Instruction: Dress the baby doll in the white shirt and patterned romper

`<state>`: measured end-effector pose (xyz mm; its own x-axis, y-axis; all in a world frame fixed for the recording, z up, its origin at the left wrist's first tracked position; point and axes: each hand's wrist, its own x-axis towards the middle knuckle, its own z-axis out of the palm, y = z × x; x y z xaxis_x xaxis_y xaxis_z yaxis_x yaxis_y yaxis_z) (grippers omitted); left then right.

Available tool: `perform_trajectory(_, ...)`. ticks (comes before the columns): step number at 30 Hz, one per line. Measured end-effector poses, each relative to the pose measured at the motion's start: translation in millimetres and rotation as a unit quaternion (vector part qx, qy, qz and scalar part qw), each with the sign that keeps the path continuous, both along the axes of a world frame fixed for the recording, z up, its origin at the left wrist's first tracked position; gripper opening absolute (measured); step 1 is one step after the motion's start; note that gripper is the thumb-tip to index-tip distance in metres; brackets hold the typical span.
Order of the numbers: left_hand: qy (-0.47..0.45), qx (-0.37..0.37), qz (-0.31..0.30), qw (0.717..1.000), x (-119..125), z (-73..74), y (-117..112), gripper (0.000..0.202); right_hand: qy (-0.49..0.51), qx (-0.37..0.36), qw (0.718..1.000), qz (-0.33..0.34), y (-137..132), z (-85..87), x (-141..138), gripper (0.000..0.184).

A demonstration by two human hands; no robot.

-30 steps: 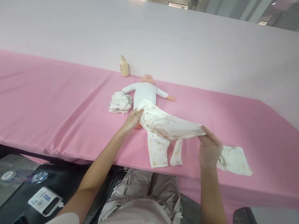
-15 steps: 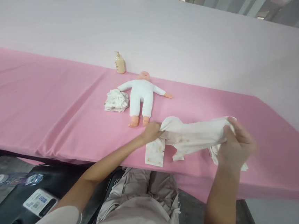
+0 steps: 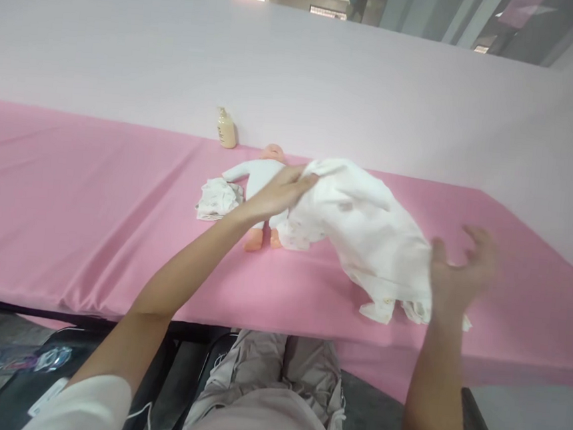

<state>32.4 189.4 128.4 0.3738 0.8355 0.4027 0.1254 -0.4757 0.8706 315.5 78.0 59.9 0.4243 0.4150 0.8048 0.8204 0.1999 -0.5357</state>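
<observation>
My left hand (image 3: 286,187) grips the upper corner of a white baby garment (image 3: 366,222), lifting it off the table. The garment hangs in a loose spread to the right, smeared by motion. My right hand (image 3: 462,267) is at its right edge, blurred, with thumb and fingers apart and nothing between them. Behind my left hand a baby doll (image 3: 261,176) in a white suit lies on its back, its middle partly covered by my hand and the garment. Some patterned white cloth (image 3: 416,312) lies under the garment's lower right end.
A folded stack of white patterned cloths (image 3: 217,200) lies left of the doll. Near the wall stands a yellowish pump bottle (image 3: 226,131). A pink sheet (image 3: 91,204) covers the table. Left below are a black chair (image 3: 67,340) and a clear plastic bottle (image 3: 18,359).
My left hand has moved up and away with the garment, which has swung from stretched taut to spread out. My right hand has let go of its end and opened.
</observation>
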Motion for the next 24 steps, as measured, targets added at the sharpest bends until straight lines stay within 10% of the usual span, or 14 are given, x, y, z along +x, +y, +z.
perform_trajectory(3, 0.025, 0.004, -0.12, 0.992, 33, 4.1, -22, 0.026, -0.17, -0.002, 0.979, 0.112, 7, 19.7, -75, 0.081)
perform_trajectory(6, 0.07, 0.044, -0.191, 0.978, 52, 3.8, -34, 0.019, -0.229, -0.021, 0.965, 0.129, 22, 35.7, -114, 0.052)
perform_trajectory(12, 0.107, 0.145, 0.03, 0.983, 34, -16.4, -7, 0.04, -0.268, -0.097, 0.955, 0.081, 47, 61.3, -79, 0.024)
perform_trajectory(15, 0.095, 0.138, 0.032, 0.985, 21, -33.6, 9, 0.031, -0.223, -0.077, 0.966, 0.102, 37, 70.3, -69, 0.021)
perform_trajectory(20, 0.022, 0.065, -0.036, 0.997, 24, -40.7, 14, 0.026, -0.198, -0.315, 0.872, 0.317, 15, 38.5, -105, 0.024)
perform_trajectory(24, 0.02, 0.067, -0.088, 0.994, 36, -23.4, 2, 0.028, -0.178, -0.4, 0.845, 0.308, 24, 1.7, -136, 0.039)
